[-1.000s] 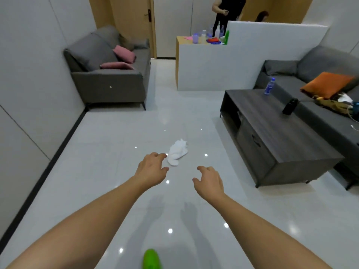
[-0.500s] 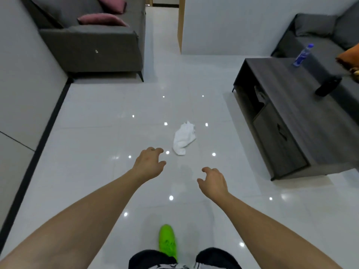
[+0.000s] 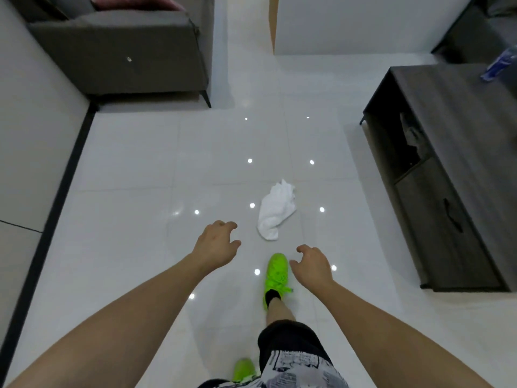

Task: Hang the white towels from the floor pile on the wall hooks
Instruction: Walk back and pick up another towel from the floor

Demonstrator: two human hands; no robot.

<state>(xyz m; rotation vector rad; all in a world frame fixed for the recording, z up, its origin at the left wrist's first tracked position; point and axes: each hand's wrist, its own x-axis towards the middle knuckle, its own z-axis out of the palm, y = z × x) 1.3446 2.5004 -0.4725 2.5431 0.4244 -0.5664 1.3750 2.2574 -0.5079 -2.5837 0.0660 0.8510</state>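
Looking down at a glossy white tiled floor (image 3: 134, 169) dotted with ceiling-light reflections. One crumpled white towel (image 3: 275, 211) lies there, just ahead of both hands. The left hand (image 3: 216, 246) and right hand (image 3: 313, 266) reach forward, fingers loosely curled, holding nothing. A grey sofa (image 3: 120, 49) stands against the left wall; a dark wooden cabinet (image 3: 453, 163) sits right. A green shoe (image 3: 277, 274) steps forward.
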